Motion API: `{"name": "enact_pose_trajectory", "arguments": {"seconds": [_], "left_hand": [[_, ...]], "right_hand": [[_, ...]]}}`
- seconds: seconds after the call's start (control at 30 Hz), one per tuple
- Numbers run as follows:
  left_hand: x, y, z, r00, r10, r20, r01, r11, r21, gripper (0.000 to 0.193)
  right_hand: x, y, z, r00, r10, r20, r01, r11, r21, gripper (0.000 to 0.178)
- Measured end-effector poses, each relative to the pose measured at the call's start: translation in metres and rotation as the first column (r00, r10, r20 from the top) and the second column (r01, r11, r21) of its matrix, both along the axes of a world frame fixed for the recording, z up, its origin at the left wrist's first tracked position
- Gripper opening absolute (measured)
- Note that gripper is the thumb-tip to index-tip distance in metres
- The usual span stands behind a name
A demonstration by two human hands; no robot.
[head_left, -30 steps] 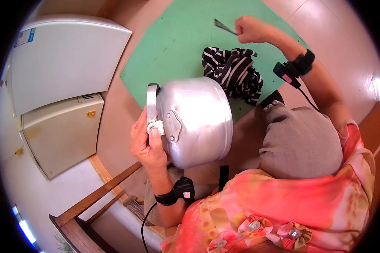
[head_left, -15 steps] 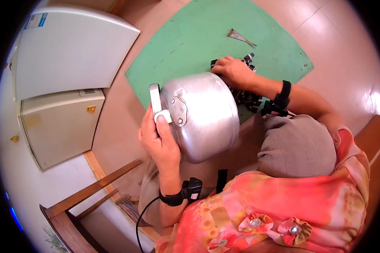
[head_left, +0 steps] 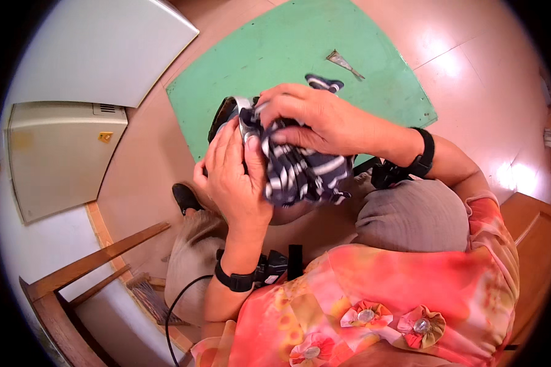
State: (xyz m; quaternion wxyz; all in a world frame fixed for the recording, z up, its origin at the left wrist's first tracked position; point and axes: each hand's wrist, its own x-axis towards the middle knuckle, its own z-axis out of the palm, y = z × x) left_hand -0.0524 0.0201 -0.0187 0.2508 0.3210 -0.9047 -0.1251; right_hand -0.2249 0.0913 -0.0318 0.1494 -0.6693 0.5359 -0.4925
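Above the person's lap, at the near edge of a green tabletop [head_left: 251, 67], two bare hands work close together; the left hand [head_left: 236, 162] has its grip closed at a metal pot [head_left: 243, 116], its fingers bent beside a pale metal band and its thumb lying along the cloth side; the pot is mostly hidden behind hands and fabric, so only that band and a dark curved edge next to it show clearly. The right hand [head_left: 312, 116] keeps its grip clenched on a crumpled striped cloth [head_left: 312, 177], dark with white bands, bunched against the pot and hanging below the palm; the hand and cloth are slightly blurred.

Just beyond the right knuckles another bit of dark striped fabric [head_left: 324, 82] shows over the tabletop; whether it joins the bundle cannot be told; farther out lies a small greyish tool [head_left: 346, 64], wide at one end and narrow at the other, well apart from both hands.

Both wrists wear a black strap [head_left: 236, 279], and a black cable [head_left: 176, 309] curves down at the left forearm; a dark shoe [head_left: 187, 199] rests on the pinkish floor [head_left: 147, 153]; to the left stand a white appliance [head_left: 104, 55], a cream cabinet [head_left: 64, 159] below it, and wooden furniture [head_left: 98, 262] nearer the person.
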Motion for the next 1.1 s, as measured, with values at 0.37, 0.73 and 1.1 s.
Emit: {"name": "enact_pose_trajectory", "arguments": {"seconds": [0.37,0.73,1.1], "left_hand": [[-0.007,0.006,-0.004,0.998,-0.063,0.004,0.064,0.993,-0.101,0.027],[-0.055,0.004,-0.004,0.973,-0.039,0.226,0.084,0.978,-0.191,0.04],[-0.071,0.011,-0.028,0.933,-0.024,0.359,0.151,0.932,-0.331,0.045]], "right_hand": [[-0.075,0.003,-0.092,0.679,-0.517,0.521,0.454,0.853,0.256,0.03],[-0.127,0.061,-0.071,0.831,-0.3,0.468,0.199,0.946,0.254,0.034],[-0.051,0.048,-0.105,0.834,-0.297,0.466,0.128,0.924,0.36,0.044]]}}
